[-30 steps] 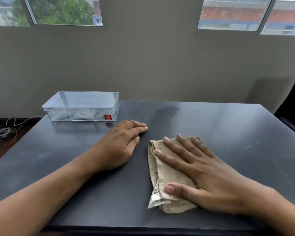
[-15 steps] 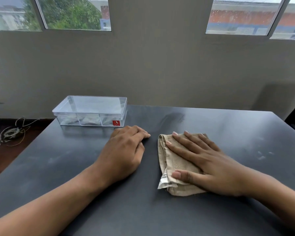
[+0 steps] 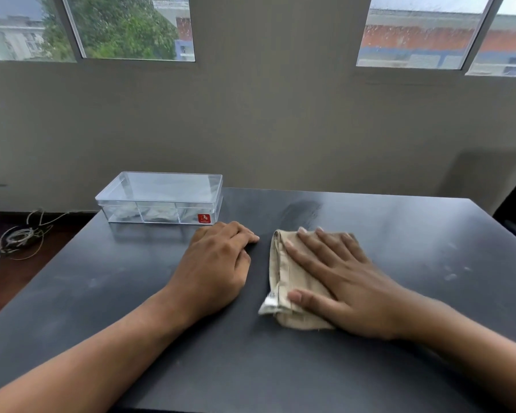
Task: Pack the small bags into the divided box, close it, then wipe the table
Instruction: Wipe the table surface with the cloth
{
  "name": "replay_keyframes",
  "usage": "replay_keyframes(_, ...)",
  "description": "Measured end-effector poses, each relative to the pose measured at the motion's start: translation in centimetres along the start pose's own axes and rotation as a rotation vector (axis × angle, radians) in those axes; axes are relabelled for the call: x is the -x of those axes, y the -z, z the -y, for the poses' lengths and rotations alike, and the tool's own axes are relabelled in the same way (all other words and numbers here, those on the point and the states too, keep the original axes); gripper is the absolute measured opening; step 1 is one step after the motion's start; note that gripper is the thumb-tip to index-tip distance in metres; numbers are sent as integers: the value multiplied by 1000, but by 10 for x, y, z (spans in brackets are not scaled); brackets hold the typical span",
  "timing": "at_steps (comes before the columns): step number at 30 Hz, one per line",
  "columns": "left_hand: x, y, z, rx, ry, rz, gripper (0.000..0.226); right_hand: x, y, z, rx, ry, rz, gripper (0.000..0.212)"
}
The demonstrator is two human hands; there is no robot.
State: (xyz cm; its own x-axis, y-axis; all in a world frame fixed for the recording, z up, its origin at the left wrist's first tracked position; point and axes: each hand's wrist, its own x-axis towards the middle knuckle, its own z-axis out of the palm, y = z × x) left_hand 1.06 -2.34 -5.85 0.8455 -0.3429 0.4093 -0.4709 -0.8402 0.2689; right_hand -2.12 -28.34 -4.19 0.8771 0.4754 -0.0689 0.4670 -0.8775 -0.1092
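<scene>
Box (image 3: pixel 161 201) closed with bags inside; wiping is the step in hand. Right hand (image 3: pixel 340 281), fingers spread flat, presses the cloth (image 3: pixel 283 278) on the table (image 3: pixel 102 293); left hand (image 3: pixel 218 263) rests empty, fingers loosely together. The next move likely calls for sweeping toward the smudges on the right.

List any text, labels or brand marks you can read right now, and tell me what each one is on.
Red sticker on the front of the clear divided box: white logo with a line of print under it, too small to read.
Printed tag at the near corner of the tan cloth under the right hand: markings blurred, unreadable.
No other text visible.
</scene>
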Motion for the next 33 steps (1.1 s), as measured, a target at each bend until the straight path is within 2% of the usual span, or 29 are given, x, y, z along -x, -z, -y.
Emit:
replay_keyframes(4,0,0,-1,-13,-4,4,36,3,0,-7,-11,12,16,77)
replay_keyframes(10,1,1,-3,-33,1,-17,35,-56,8,-53,-67,-142,-14,89)
replay_keyframes(12,0,1,-3,-42,0,-19,34,-67,8,-55,-65,-163,-19,86)
replay_keyframes(17,0,2,-2,-23,-4,-3,37,-56,4,-48,-4,-138,-33,82)
replay_keyframes(22,-1,1,-1,-12,-17,5,37,-55,11,-59,6,-95,27,82)
replay_keyframes(24,-1,0,0,-4,-16,2,36,-64,16,-70,-21,-94,51,87)
replay_keyframes(29,-2,3,2,21,-14,5,35,-74,13,-70,-34,-155,-17,103)
replay_keyframes(33,-3,4,1,12,-20,25,35,-42,5,-39,-13,-63,5,87)
